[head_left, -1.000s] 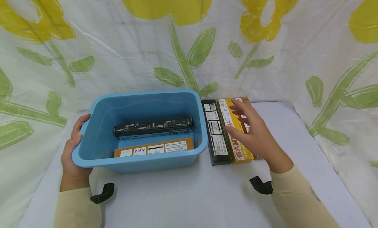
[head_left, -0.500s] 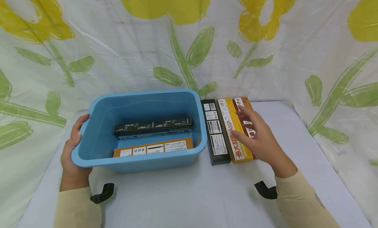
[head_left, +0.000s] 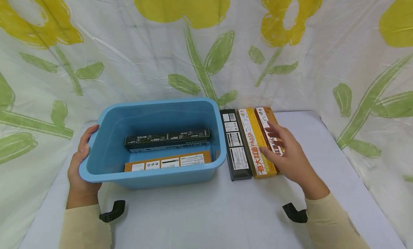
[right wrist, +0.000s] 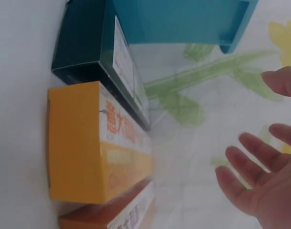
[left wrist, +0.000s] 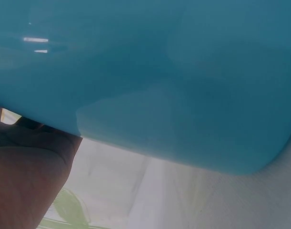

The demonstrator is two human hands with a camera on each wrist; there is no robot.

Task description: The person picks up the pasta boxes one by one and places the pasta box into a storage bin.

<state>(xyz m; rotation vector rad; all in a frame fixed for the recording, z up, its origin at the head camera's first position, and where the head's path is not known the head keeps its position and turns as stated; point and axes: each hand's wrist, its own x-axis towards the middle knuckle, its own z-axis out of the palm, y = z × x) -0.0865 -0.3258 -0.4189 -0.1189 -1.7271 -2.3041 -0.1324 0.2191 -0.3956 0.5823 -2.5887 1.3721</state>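
Note:
My left hand (head_left: pixel 81 166) grips the left end of a blue plastic tub (head_left: pixel 161 180), fingers at its rim; the left wrist view shows the hand (left wrist: pixel 31 167) against the tub's wall. Inside the tub lie a black pasta box (head_left: pixel 167 139) and an orange box (head_left: pixel 169 161) with white label panels. Right of the tub a black box (head_left: pixel 237 145), a yellow pasta box (head_left: pixel 255 138) and a brown-and-orange pasta box (head_left: pixel 262 116) lie side by side. Over the last two hovers my right hand (head_left: pixel 292 159), fingers spread and holding nothing; it partly covers the brown one.
A white cloth covers the table (head_left: pixel 180 213). Behind it hangs a white curtain (head_left: pixel 142 62) painted with yellow flowers and green leaves. The black box stands close against the tub's right side. Black wrist mounts (head_left: pixel 113 211) stick out from both sleeves.
My right hand has drifted right and toward me, from above the yellow box to above the brown one, uncovering more of the boxes. The left hand and tub stay in place.

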